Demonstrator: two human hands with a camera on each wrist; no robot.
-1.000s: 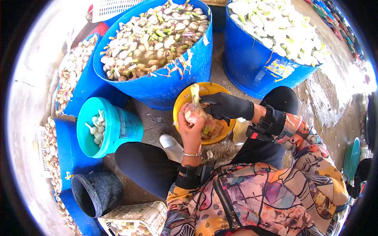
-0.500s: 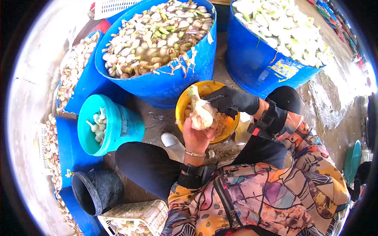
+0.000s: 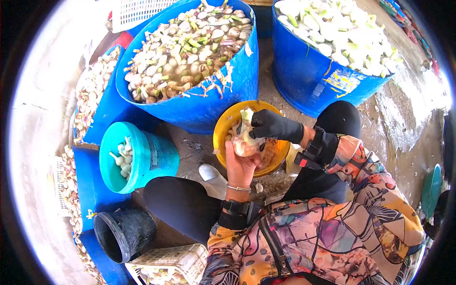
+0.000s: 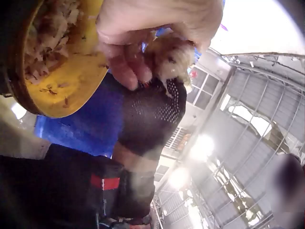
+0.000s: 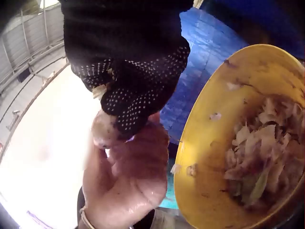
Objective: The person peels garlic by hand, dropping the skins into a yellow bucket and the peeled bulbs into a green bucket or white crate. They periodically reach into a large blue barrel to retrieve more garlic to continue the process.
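My bare left hand (image 3: 241, 170) holds a garlic bulb (image 3: 244, 148) from below, its pale stem pointing up and away. My right hand (image 3: 279, 128), in a black glove with white grip dots, pinches the neck and side of the bulb. Both hands are over a yellow bucket (image 3: 229, 118) that holds loose papery skins. In the left wrist view, the bulb (image 4: 174, 59) shows between bare fingers and the glove (image 4: 152, 107). From the right wrist, gloved fingers (image 5: 131, 107) cover much of the bulb (image 5: 106, 130).
A large blue tub (image 3: 209, 111) of garlic in water stands ahead, another blue tub (image 3: 304, 78) of whiter bulbs at right. To the left are a turquoise bucket (image 3: 161, 152) with a few bulbs, a black bucket (image 3: 137, 232) and a white crate (image 3: 171, 256).
My right hand's fingers have shifted from beside the bulb onto its neck and near side. The left hand has turned and lowered the bulb slightly while keeping hold of it.
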